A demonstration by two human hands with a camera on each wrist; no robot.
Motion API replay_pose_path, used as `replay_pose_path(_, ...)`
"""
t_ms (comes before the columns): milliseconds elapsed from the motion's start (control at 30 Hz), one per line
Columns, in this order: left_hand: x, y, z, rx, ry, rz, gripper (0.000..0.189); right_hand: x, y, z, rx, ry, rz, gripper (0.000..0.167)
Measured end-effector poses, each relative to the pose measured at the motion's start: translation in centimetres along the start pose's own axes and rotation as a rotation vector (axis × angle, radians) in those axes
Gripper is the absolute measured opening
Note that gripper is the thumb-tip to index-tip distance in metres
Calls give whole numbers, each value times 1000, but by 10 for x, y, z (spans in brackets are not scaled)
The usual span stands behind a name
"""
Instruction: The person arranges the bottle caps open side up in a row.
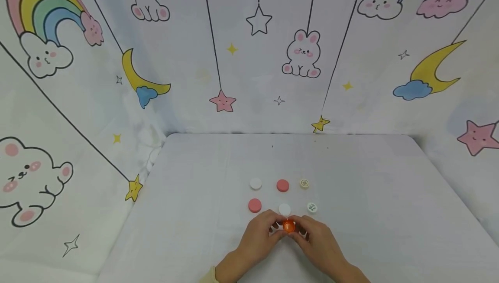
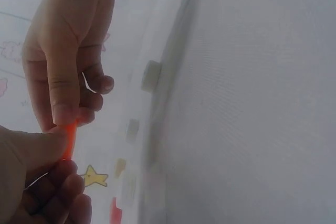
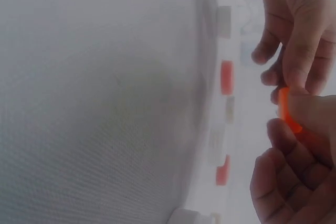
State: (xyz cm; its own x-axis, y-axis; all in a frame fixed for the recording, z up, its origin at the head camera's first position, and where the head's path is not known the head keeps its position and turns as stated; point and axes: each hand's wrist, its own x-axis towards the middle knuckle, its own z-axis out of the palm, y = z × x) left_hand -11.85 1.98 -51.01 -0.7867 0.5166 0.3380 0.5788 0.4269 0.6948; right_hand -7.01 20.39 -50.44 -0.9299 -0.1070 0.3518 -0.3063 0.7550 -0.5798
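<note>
A small round orange bottle cap (image 1: 289, 226) is held up between both hands, its hollow side facing up toward the head camera. My left hand (image 1: 259, 236) pinches it from the left with thumb and fingertips. From the right, my right hand (image 1: 319, 243) grips the other edge the same way. In the left wrist view the thumbs meet at the orange rim (image 2: 70, 141). Just beyond the fingertips a white cap (image 1: 284, 209) lies on the table, partly behind the hands. Near it are a red cap (image 1: 255, 205) and a white piece with green marks (image 1: 312, 207).
Farther back on the white table (image 1: 195, 179) lie another white cap (image 1: 255, 183), a red cap (image 1: 283, 185) and a small cream piece with a printed mark (image 1: 304, 183). A cartoon-printed cloth (image 1: 187, 57) hangs along the back and sides.
</note>
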Motion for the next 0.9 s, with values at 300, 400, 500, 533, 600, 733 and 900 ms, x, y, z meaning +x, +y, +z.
replay_pose_path(300,-3,-2,7,65,-36,8,27,-1,3,2,-29,-65,60,37)
replay_pose_path(400,-4,0,7,98,-30,37,27,-2,4,4,-40,-71,54,37)
replay_pose_path(500,-5,0,7,143,-30,53,27,-2,4,5,-55,-68,48,37)
replay_pose_path(533,-6,0,8,152,-30,54,27,-2,4,6,-64,-66,47,37)
replay_pose_path(600,-6,-1,10,186,-21,64,28,-1,4,7,-79,-58,52,37)
replay_pose_path(733,-6,-7,15,294,13,100,28,0,5,11,-123,-48,66,38)
replay_pose_path(900,-7,-12,21,380,34,125,27,1,5,16,-181,-49,64,37)
